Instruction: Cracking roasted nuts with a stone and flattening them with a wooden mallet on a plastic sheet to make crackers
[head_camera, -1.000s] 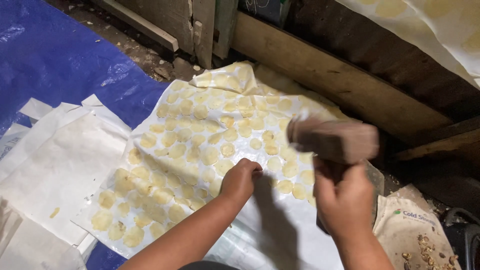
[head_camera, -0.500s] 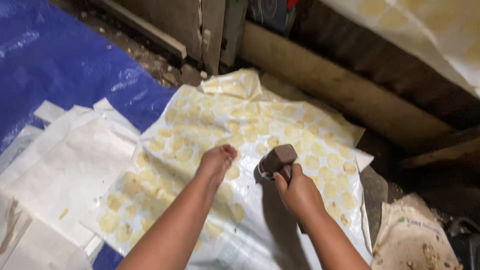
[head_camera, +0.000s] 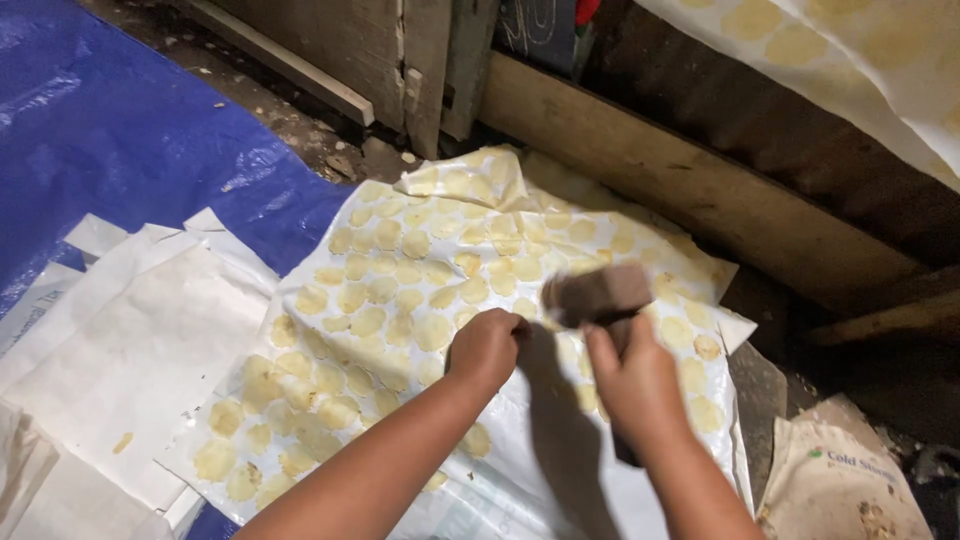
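Wooden block (head_camera: 598, 293) gripped in right hand (head_camera: 632, 385): rigid, hefty. Left hand (head_camera: 485, 347) curled closed, pinching pale yellow discs (head_camera: 372, 292) beside it: thin, likely fragile. White sheet (head_camera: 520, 450) beneath: limp.

Both bare forearms outstretched, left hand (head_camera: 487, 347) curled into a loose fist, right hand (head_camera: 633, 383) clenched, knuckles up.

Both forearms bare, no sleeves or gloves.
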